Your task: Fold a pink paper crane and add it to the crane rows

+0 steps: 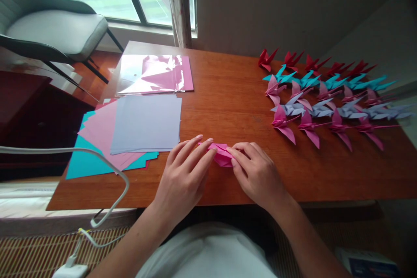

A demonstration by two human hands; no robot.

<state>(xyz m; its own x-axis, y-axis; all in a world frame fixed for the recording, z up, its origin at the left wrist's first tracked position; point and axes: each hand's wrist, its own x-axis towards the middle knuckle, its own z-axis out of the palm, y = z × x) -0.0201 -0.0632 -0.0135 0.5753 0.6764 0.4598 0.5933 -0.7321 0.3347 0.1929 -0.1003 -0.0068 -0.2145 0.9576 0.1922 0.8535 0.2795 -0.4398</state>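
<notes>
A bright pink piece of folded origami paper (223,156) is between my hands, close to the table's near edge. My left hand (188,167) is closed on its left end, with the fingers laid over the paper and the thumb hidden. At its right end, my right hand (258,171) pinches the paper between thumb and fingers. The folds form a narrow, pointed shape, partly covered by my fingertips. To the right stand rows of finished paper cranes; the nearest row holds bright pink cranes (309,127).
Farther back are pale lilac cranes (321,108), light pink cranes (274,90), turquoise cranes (308,79) and red cranes (267,59). Lilac sheets (146,124) lie over pink and turquoise paper at left, below a shiny plastic packet (153,74). A white cable (107,160) crosses the left corner.
</notes>
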